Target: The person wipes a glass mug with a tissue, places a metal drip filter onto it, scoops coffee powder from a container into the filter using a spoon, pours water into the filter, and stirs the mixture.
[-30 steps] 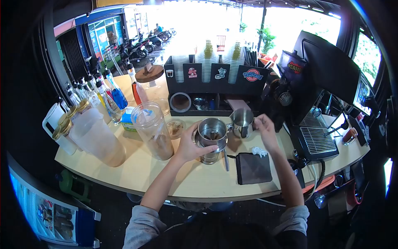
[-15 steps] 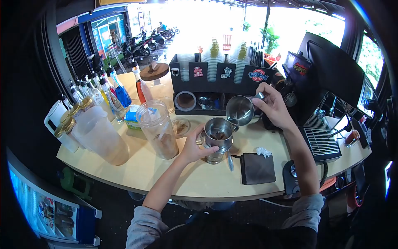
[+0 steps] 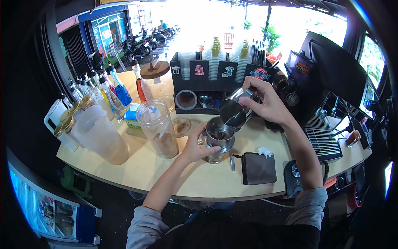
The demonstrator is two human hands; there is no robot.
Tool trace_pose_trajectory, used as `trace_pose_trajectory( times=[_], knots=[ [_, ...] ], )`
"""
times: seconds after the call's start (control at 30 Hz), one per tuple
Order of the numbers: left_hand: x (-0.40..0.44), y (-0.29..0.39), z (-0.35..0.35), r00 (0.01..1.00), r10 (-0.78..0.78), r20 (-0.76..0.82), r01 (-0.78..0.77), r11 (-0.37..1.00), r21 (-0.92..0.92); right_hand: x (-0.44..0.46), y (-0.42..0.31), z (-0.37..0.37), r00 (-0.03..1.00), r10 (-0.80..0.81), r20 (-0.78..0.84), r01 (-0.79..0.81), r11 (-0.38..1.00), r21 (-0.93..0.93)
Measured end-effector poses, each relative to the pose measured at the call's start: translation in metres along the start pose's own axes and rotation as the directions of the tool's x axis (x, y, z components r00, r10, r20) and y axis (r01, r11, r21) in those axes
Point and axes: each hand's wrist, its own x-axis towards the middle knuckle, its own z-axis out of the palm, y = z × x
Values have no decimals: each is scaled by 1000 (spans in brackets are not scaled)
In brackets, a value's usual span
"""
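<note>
My left hand (image 3: pixel 197 145) is closed around a metal coffee dripper (image 3: pixel 224 143), which sits on top of a small glass (image 3: pixel 215 158). Something dark lies inside the dripper. In my right hand (image 3: pixel 267 101) is a steel milk pitcher (image 3: pixel 230 108), gripped at its handle side. The pitcher is tipped steeply, its spout close over the dripper's rim; whether liquid flows from it I cannot make out. A spoon (image 3: pixel 231 162) lies to the right of the glass. Left of my left hand stands a tall clear plastic jar (image 3: pixel 155 124) with brown contents.
A dark folded cloth (image 3: pixel 258 169) lies at the right, near an espresso machine (image 3: pixel 323 141). Behind the pitcher is a black cup organizer (image 3: pixel 207 85). A frosted jug (image 3: pixel 99 135) and several syrup bottles (image 3: pixel 120 92) fill the left side.
My right hand has tipped the pitcher much further and shifted it slightly left, over the dripper. My left hand stays in place on the dripper.
</note>
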Motion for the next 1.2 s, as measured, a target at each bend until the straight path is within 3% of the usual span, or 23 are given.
trace_pose_trajectory(
  times=[0.07,0.2,0.27,0.4,0.47,0.97,1.0,1.07,1.2],
  knots=[
    [0,0,0,1000,14,0,-14,1000,11,4,6,3,992,-128,-16,125,986,-111],
    [1,1,0,1000,22,3,-22,999,28,6,-2,6,991,-135,-1,134,988,-82],
    [1,1,-1,1000,26,7,-26,999,41,7,-7,3,994,-84,64,96,971,-217],
    [1,0,-1,1000,19,8,-19,999,44,8,-8,6,993,-100,66,113,966,-232],
    [2,1,-1,1000,19,12,-19,999,34,10,-6,9,977,-210,34,212,952,-220],
    [2,-5,-3,999,10,41,-9,1000,-1,8,-10,6,970,-242,36,242,933,-265],
    [2,-5,-3,999,6,52,-7,1000,5,7,-13,5,970,-241,36,242,933,-266],
    [2,-3,-3,999,7,47,-8,1000,9,4,-19,2,996,-58,72,74,964,-254],
    [1,-3,-2,1000,-2,30,1,1000,22,2,-17,-1,995,-76,58,89,960,-267]
  ],
)
